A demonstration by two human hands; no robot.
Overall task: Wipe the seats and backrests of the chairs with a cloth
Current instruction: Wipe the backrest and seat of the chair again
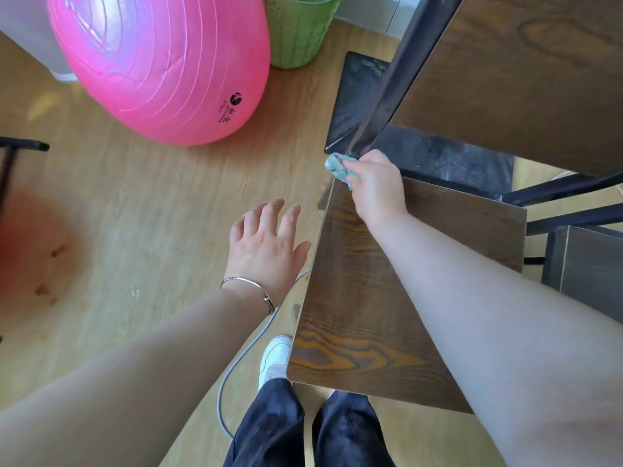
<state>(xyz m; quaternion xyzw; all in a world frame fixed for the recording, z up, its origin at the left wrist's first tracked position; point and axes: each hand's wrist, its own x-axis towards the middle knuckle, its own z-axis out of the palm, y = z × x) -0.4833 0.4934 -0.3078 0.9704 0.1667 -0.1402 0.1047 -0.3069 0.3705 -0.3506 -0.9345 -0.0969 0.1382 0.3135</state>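
I watch through the head camera: the right hand (pixel 377 187) clutches a crumpled teal cloth (pixel 337 166) at the far left corner of the dark wood-grain chair panel (pixel 364 298), beside a black metal frame bar (pixel 387 96). The left hand (pixel 266 247) hovers beside the panel, fingers spread and holding nothing, above the pale wooden floor (pixel 151 214).

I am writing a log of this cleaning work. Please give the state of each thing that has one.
cloth: bunched, held at the far left corner of the chair seat.
right hand: grips the cloth.
left hand: open, fingers spread, holding nothing.
pink ball: inflated, on the floor.
green basket: upright.
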